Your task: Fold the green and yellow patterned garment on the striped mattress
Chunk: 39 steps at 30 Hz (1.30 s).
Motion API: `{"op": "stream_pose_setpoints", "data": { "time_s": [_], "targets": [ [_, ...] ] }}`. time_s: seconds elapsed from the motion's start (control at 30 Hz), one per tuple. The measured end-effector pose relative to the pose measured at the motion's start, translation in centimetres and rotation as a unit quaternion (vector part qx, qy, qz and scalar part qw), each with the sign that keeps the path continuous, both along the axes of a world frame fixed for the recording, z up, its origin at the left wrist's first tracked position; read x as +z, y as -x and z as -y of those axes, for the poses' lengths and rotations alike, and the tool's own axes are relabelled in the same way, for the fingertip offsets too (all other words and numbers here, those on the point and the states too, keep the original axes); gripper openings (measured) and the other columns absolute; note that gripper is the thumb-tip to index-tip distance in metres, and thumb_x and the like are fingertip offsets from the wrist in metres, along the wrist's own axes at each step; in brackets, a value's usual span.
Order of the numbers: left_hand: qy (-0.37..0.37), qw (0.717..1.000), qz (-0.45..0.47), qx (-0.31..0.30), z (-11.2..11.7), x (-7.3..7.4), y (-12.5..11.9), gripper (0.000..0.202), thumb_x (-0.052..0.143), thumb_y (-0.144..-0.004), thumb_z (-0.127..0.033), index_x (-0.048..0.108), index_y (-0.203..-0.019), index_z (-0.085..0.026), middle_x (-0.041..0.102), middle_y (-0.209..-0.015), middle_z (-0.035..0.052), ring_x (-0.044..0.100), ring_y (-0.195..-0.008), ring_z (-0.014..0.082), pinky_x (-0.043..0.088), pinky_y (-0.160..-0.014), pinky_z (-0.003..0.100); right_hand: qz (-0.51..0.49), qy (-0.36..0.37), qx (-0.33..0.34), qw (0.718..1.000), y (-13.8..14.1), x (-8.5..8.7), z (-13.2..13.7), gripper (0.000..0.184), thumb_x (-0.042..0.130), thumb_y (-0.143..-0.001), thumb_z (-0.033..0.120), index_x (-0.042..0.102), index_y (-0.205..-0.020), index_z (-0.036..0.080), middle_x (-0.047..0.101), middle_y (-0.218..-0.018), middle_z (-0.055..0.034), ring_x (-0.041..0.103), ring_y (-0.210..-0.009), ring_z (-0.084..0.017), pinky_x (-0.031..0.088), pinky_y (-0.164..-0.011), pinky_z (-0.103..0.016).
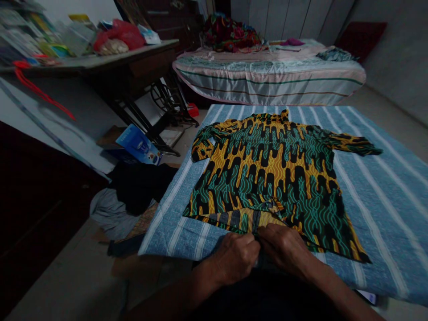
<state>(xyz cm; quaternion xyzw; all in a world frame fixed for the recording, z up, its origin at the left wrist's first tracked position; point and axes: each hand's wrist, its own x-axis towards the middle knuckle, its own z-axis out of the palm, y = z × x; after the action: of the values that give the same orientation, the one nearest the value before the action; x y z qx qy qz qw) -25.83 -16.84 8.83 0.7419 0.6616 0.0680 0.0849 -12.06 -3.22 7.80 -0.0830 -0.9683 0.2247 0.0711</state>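
Both of our hands meet at the near edge of the blue striped cloth (384,191). Our left hand (234,258) and our right hand (284,247) sit knuckle to knuckle, fingers curled under and clenched on the lower hem of the shirt (267,165). The shirt, patterned in yellow, green and black, lies flat on the cloth with its collar pointing away from us and its sleeves spread out to either side. Just above our fingers the hem is turned up a little, showing the paler inside of the fabric. On the floor to the left, beside the cloth, a heap of dark clothes (133,187) lies near a blue box (138,145). Behind them stands a treadle table (133,53) loaded with bags and papers, and farther back a bed (267,71) under a striped cover.
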Motion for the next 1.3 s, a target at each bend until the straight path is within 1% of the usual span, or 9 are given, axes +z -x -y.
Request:
{"op": "stream_pose_setpoints", "data": {
  "time_s": [0.07, 0.23, 0.33, 0.43, 0.57, 0.8, 1.07, 1.17, 1.3],
  "targets": [
    [-0.03, 0.999, -0.007, 0.02, 0.6, 0.4, 1.5, 0.016, 0.042, -0.091, -0.015, 0.051, -0.078, -0.019, 0.054, -0.072, 0.0003, 0.052, -0.062, 0.0129, 0.039, -0.055, 0.026, -0.026, -0.03, -0.006, 0.999, 0.0, -0.4, 0.4, 0.015, 0.043, -0.089, 0.014, 0.055, -0.08, 0.019, 0.056, -0.072, -0.0002, 0.051, -0.066, -0.014, 0.029, -0.061, -0.028],
    [-0.082, 0.973, -0.081, 0.201, 2.7, 1.2, 6.9, 0.021, 0.038, -0.093, -0.016, 0.056, -0.083, -0.018, 0.055, -0.076, 0.0024, 0.054, -0.072, 0.0151, 0.042, -0.066, 0.027, -0.124, -0.123, -0.008, 0.985, 0.3, -1.6, 1.5, 0.008, 0.051, -0.085, 0.014, 0.055, -0.08, 0.02, 0.056, -0.072, -0.0016, 0.049, -0.065, -0.017, 0.029, -0.062, -0.031],
    [-0.068, 0.956, -0.122, 0.258, 3.9, 1.5, 9.3, 0.015, 0.042, -0.09, -0.017, 0.057, -0.087, -0.017, 0.056, -0.082, 0.0043, 0.054, -0.075, 0.0172, 0.044, -0.069, 0.029, -0.137, -0.15, -0.016, 0.979, 0.3, -1.8, 1.9, 0.012, 0.052, -0.081, 0.009, 0.054, -0.081, 0.02, 0.055, -0.071, -0.0023, 0.048, -0.065, -0.019, 0.03, -0.062, -0.032],
    [-0.047, 0.947, -0.155, 0.276, 4.7, 2.0, 10.2, 0.012, 0.045, -0.087, -0.016, 0.057, -0.085, -0.017, 0.056, -0.086, 0.0056, 0.054, -0.079, 0.0185, 0.044, -0.071, 0.03, -0.132, -0.167, -0.012, 0.977, 0.2, -1.9, 2.2, 0.018, 0.051, -0.076, 0.003, 0.053, -0.081, 0.02, 0.055, -0.072, -0.003, 0.047, -0.064, -0.02, 0.03, -0.061, -0.032],
    [-0.015, 0.952, -0.168, 0.255, 5.2, 2.7, 10.4, 0.009, 0.049, -0.084, -0.014, 0.057, -0.087, -0.017, 0.056, -0.087, 0.0059, 0.055, -0.083, 0.0203, 0.044, -0.072, 0.031, -0.129, -0.174, -0.014, 0.976, 0.2, -1.9, 2.4, 0.024, 0.051, -0.071, 0.0, 0.051, -0.084, 0.02, 0.055, -0.073, -0.0031, 0.047, -0.064, -0.019, 0.03, -0.06, -0.032],
    [0.025, 0.945, -0.187, 0.268, 5.9, 2.4, 11.5, 0.02, 0.041, -0.085, -0.007, 0.057, -0.078, -0.016, 0.056, -0.078, 0.0048, 0.056, -0.075, 0.019, 0.044, -0.069, 0.031, -0.182, -0.15, -0.022, 0.971, 0.4, -2.5, 2.1, 0.024, 0.043, -0.075, 0.0, 0.05, -0.086, 0.02, 0.054, -0.072, -0.002, 0.047, -0.064, -0.018, 0.032, -0.062, -0.029],
    [0.054, 0.942, -0.18, 0.277, 6.4, 2.5, 11.5, 0.019, 0.044, -0.08, -0.005, 0.058, -0.084, -0.016, 0.058, -0.084, 0.006, 0.057, -0.078, 0.0205, 0.045, -0.071, 0.032, -0.187, -0.143, -0.01, 0.972, 0.2, -3.6, 1.6, 0.022, 0.042, -0.079, 0.004, 0.052, -0.092, 0.019, 0.056, -0.077, -0.0025, 0.05, -0.066, -0.016, 0.034, -0.063, -0.028],
    [0.033, 0.937, -0.178, 0.298, 6.8, 2.4, 12.1, 0.022, 0.039, -0.081, -0.005, 0.059, -0.08, -0.015, 0.058, -0.08, 0.0062, 0.058, -0.076, 0.02, 0.046, -0.071, 0.031, -0.181, -0.15, -0.01, 0.972, 0.2, -3.6, 1.8, 0.025, 0.04, -0.079, 0.003, 0.052, -0.095, 0.019, 0.058, -0.081, -0.0036, 0.051, -0.068, -0.016, 0.036, -0.065, -0.028],
    [-0.064, 0.923, -0.107, 0.364, 8.1, 2.5, 13.7, 0.023, 0.036, -0.084, -0.012, 0.059, -0.083, -0.015, 0.059, -0.08, 0.0057, 0.06, -0.075, 0.0173, 0.046, -0.069, 0.027, -0.185, -0.152, -0.01, 0.971, 0.1, -3.4, 1.8, 0.024, 0.039, -0.081, 0.004, 0.052, -0.094, 0.019, 0.058, -0.08, -0.0041, 0.051, -0.067, -0.017, 0.036, -0.064, -0.029]
  ]
}}
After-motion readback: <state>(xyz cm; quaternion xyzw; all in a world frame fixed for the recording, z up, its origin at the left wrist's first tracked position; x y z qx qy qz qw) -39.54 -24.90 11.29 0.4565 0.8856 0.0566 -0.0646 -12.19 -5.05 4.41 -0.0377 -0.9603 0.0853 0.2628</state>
